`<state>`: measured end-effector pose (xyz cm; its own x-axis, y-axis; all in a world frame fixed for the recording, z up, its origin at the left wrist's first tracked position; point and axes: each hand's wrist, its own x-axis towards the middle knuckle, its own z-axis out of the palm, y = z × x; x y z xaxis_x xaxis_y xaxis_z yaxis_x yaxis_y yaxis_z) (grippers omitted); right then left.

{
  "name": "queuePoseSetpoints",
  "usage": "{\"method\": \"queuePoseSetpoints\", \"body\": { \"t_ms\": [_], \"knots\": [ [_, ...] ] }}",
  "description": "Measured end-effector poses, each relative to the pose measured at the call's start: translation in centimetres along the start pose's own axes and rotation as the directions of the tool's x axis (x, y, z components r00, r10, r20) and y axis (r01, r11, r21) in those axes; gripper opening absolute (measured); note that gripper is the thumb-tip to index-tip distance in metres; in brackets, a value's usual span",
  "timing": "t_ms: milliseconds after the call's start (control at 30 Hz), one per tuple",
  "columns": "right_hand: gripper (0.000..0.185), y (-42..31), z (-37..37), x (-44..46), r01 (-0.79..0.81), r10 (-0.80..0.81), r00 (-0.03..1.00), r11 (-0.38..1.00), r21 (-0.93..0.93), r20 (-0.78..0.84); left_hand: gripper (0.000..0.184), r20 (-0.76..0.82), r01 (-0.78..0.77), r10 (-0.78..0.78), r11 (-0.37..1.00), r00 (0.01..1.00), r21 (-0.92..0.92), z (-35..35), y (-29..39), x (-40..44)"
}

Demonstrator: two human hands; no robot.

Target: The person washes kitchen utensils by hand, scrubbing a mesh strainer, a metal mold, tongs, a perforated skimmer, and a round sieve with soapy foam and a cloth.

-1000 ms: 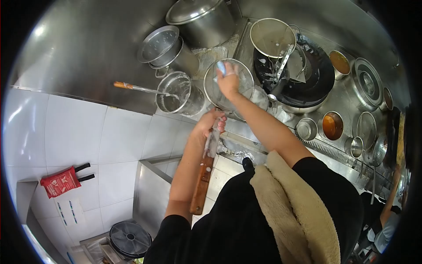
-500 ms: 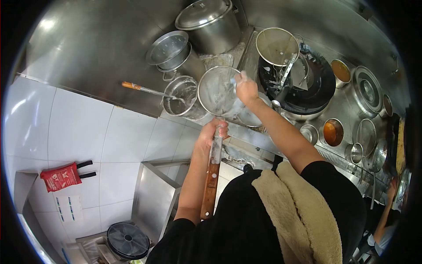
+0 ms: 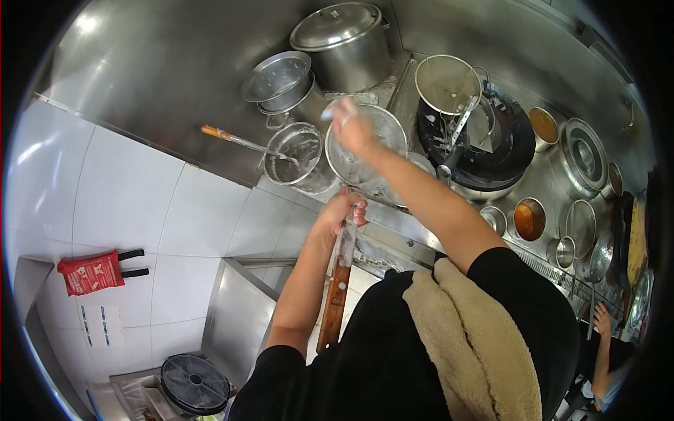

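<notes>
With the left hand (image 3: 342,210), holds the strainer (image 3: 372,151) by the metal part of its handle, just below the rim, with fingers wrapped around it. With the right hand (image 3: 353,128), grasps a pale blue sponge (image 3: 327,114), or something similar, with fingers seemingly curled over it, at the far left edge of the strainer; because of the blur, cannot tell the exact pinch, nor any contact with the rim. Strainer above the desk (image 3: 546,172), between the pot (image 3: 293,151) and the wok (image 3: 511,151), with the wooden end of the handle pointing back to the body. By its look, stiff in rim and handle, rather light, but probably front-heavy on such a long handle; in the mesh, perhaps easy to dent under hard pressing. Likely slippery too, with whitish foam on mesh and metal. Best held near the rim for control, or at the less foamy wood for surer friction.
</notes>
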<state>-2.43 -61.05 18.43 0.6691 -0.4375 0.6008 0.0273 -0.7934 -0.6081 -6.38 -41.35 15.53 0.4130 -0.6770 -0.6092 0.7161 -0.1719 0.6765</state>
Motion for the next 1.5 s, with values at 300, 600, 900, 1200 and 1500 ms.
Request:
{"method": "queuePoseSetpoints", "body": {
  "t_ms": [300,600,900,1200,1500],
  "knots": [
    [0.025,-3.8,-0.4,-6.4,0.241,-0.379,0.750,0.920,0.310,0.541,0.026,0.030,-0.061,0.058,0.993,0.998,0.099,-2.4,1.3,0.3],
    [0.025,-0.2,-2.9,-7.0,0.220,-0.330,0.745,0.942,0.252,0.580,0.009,0.090,-0.091,0.091,0.996,0.992,-0.002,-3.6,0.4,-1.6],
    [0.024,1.4,-4.1,2.7,0.579,-0.557,0.814,0.796,-0.173,0.165,0.025,-0.011,-0.048,0.051,0.984,0.999,0.171,-2.8,0.3,-2.2],
    [0.027,1.0,-5.7,4.3,0.689,-0.713,0.701,0.686,-0.235,-0.026,0.025,-0.009,-0.128,0.130,0.983,0.991,0.132,-3.8,2.3,-4.5],
    [0.020,3.8,-1.6,-6.6,0.265,-0.197,0.948,0.924,-0.275,0.250,0.017,-0.009,-0.212,0.212,0.977,0.977,0.016,-5.5,3.2,-4.0]
  ]
}}
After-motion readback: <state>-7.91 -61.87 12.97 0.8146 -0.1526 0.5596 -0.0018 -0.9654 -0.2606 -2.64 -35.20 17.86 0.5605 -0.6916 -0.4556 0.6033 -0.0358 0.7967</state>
